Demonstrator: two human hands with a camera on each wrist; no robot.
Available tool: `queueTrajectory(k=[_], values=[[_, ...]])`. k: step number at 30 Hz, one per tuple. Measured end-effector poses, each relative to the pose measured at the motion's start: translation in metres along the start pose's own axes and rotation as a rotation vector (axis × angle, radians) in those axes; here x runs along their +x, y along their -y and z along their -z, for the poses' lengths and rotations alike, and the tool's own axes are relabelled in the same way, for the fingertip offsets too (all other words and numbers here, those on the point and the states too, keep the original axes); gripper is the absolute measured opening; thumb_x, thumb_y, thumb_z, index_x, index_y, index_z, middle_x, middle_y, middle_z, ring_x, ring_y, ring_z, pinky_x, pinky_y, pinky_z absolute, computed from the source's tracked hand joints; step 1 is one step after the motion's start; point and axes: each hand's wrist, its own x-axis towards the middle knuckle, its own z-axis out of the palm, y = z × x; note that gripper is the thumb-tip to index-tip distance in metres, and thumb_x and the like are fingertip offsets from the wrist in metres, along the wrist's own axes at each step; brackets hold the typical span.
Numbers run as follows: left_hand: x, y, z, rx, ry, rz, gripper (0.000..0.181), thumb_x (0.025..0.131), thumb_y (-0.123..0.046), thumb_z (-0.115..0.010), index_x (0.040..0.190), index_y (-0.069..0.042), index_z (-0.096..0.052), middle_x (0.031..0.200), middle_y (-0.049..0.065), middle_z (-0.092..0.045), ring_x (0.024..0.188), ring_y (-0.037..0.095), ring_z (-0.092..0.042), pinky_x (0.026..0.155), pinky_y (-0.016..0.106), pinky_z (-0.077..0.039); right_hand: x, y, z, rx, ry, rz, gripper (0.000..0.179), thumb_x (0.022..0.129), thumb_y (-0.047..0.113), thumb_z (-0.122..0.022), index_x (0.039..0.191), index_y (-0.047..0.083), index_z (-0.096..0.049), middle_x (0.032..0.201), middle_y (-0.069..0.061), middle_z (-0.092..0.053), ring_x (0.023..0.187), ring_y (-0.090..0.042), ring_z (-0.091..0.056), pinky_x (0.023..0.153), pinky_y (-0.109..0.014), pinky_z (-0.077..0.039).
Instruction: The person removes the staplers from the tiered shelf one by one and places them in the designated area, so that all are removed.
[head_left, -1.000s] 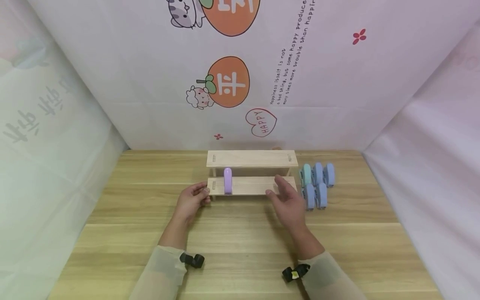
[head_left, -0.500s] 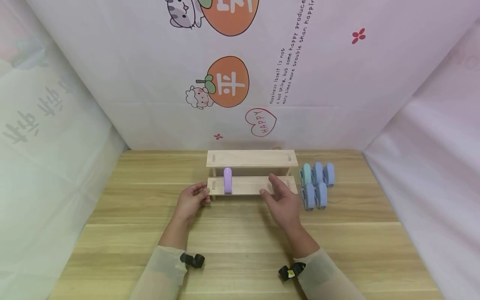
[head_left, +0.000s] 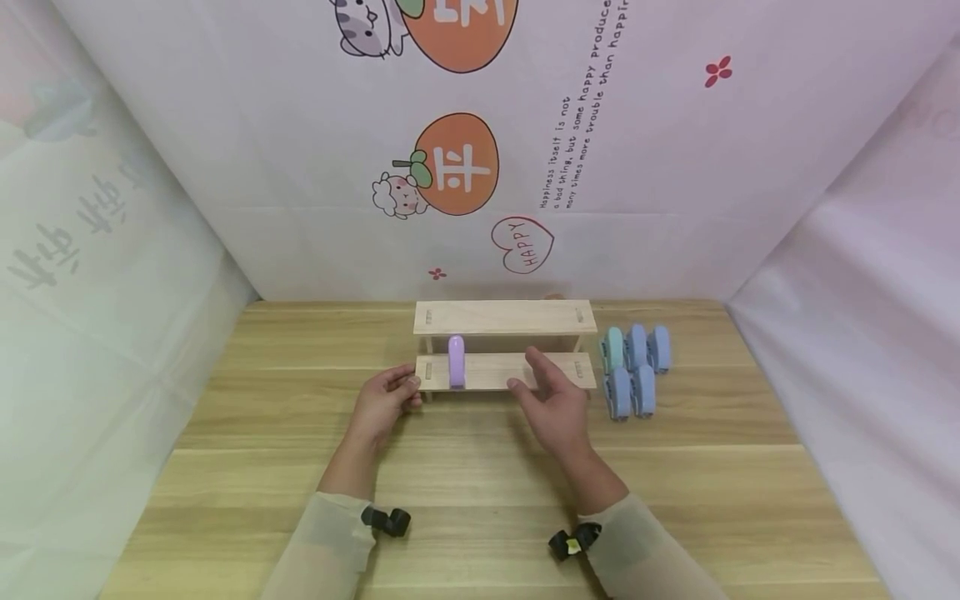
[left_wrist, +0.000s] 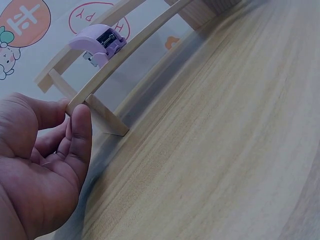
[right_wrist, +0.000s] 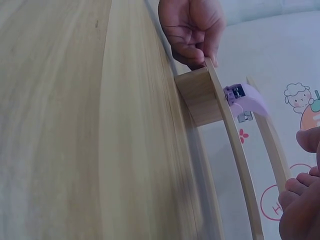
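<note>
A small purple stapler (head_left: 457,362) stands on the lower tier of a two-step wooden rack (head_left: 486,372), near its left end. My left hand (head_left: 381,405) pinches the left end of that lower board between thumb and fingers, as the left wrist view also shows. Over the right half of the lower tier is my right hand (head_left: 558,412), thumb and index finger spread apart, holding nothing. Whether it touches the board cannot be told. In the right wrist view, the purple stapler (right_wrist: 247,100) sits apart from the right-hand fingers (right_wrist: 300,187).
Right of the rack, several blue staplers (head_left: 642,390) and one mint-green stapler (head_left: 612,350) are grouped in two rows on the wooden table (head_left: 480,500). Behind the rack rises a white printed cloth (head_left: 630,250); more cloth hangs at both sides.
My right hand has slid left along the lower tier, from near its right end toward the middle. My left hand, the purple stapler and the rack have stayed in place.
</note>
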Motion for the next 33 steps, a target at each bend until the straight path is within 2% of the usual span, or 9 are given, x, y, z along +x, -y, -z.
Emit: queueTrajectory(k=[6,20,27,33], values=[[0.000,0.000,0.001,-0.003,0.000,-0.003,0.040,0.100,-0.003,-0.068,0.137,0.005,-0.059,0.114,0.016,-0.065,0.086,0.020,-0.066,0.077,0.026,-0.063,0.000,0.007,-0.005,0.026,0.018,-0.021,0.053,0.091,-0.001,-0.078,0.140,-0.007,-0.058,0.144,-0.021,-0.058,0.138,-0.030,-0.053,0.115,-0.034,-0.043],[0.001,-0.001,0.001,-0.015,0.004,0.002,0.039,0.099,-0.003,-0.069,0.136,0.004,-0.060,0.113,0.016,-0.066,0.086,0.021,-0.067,0.077,0.028,-0.064,0.000,0.009,-0.018,0.022,0.052,0.004,0.053,0.091,-0.002,-0.077,0.140,-0.008,-0.057,0.145,-0.023,-0.057,0.138,-0.031,-0.053,0.115,-0.036,-0.044],[0.004,0.001,0.003,-0.018,0.009,0.009,0.041,0.098,-0.002,-0.069,0.137,0.005,-0.059,0.114,0.016,-0.066,0.086,0.020,-0.066,0.078,0.028,-0.064,0.000,0.009,-0.027,0.063,0.060,0.016,0.053,0.089,-0.005,-0.078,0.138,-0.010,-0.058,0.143,-0.024,-0.058,0.137,-0.032,-0.054,0.114,-0.035,-0.045],[0.003,0.002,0.002,-0.021,0.008,-0.003,0.040,0.098,-0.001,-0.069,0.137,0.004,-0.060,0.112,0.015,-0.067,0.085,0.020,-0.066,0.078,0.027,-0.064,-0.001,0.008,-0.034,0.114,0.074,0.021,0.055,0.088,-0.008,-0.078,0.138,-0.013,-0.057,0.143,-0.027,-0.057,0.137,-0.034,-0.054,0.114,-0.039,-0.045]])
